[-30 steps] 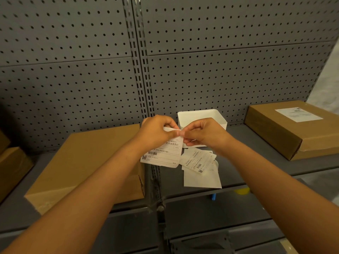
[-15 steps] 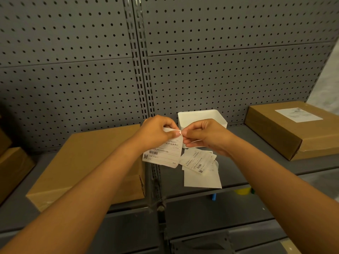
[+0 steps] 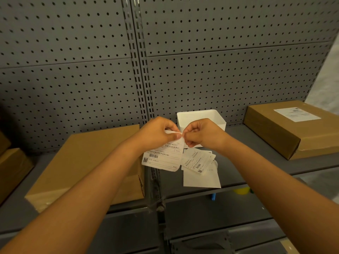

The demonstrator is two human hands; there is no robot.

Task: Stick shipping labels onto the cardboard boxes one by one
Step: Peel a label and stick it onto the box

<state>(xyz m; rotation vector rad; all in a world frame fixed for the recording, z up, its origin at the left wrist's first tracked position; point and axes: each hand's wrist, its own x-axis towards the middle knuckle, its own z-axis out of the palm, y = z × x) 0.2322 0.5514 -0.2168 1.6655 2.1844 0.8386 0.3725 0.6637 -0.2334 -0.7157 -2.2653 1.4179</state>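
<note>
The step in hand looks like peeling: the left hand (image 3: 156, 133) and the right hand (image 3: 202, 133) meet at the top edge of a white printed shipping label (image 3: 163, 156) held up in the air, above the gap between two shelf sections. Each grip is pressed together on that upper corner, the left thumb and fingers pinching one layer, the right fingertips (image 3: 183, 135) pinching at the same spot, so the label is probably being parted from its backing. The rest of the sheet hangs down freely, barcode and code square at its lower left.

It is not yet on any box. The plain brown cardboard box (image 3: 88, 162) lies just to the left on the grey metal shelf (image 3: 244, 165), its top bare, and seems the likely target. The brown cardboard box on the right (image 3: 286, 129) already carries a white label on top.

Next, the corner must come fully apart without tearing, then the sticky sheet has to be carried flat over the bare box and smoothed down.

Below the hands lies a loose pile of white labels and blank backing sheets (image 3: 200, 167), in front of a white open plastic bin (image 3: 201, 118).

Compared with half a second ago, little differs: the hands stay at the same corner, the label hanging much as before.
</note>
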